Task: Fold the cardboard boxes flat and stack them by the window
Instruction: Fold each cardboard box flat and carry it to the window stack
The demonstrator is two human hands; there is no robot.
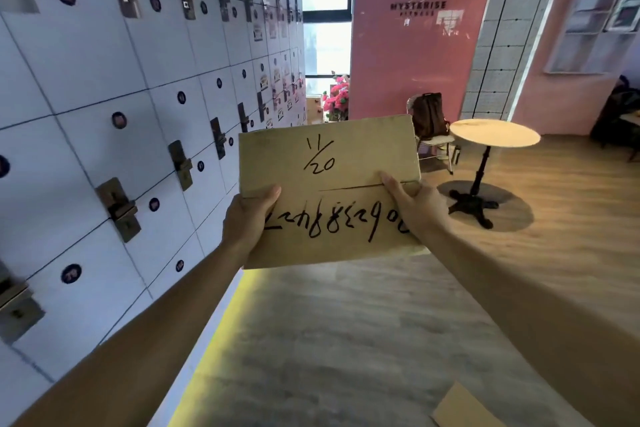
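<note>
A brown cardboard box [329, 166] with black handwriting is held up in front of me at chest height, its two top flaps closed along a seam. My left hand [247, 218] grips its left side with the thumb on top. On the right side, my right hand [414, 204] holds it with the thumb pressed at the flap seam. The window [325, 28] shows far ahead, between the lockers and a pink wall. A piece of flat cardboard [460, 409] lies on the floor at the bottom right.
White lockers [138, 97] line the left side. A pink wall with a logo [419, 28] stands ahead on the right. A round pedestal table [493, 133] and a chair with a dark backpack [429, 118] stand to the right. Pink flowers [337, 97] sit near the window.
</note>
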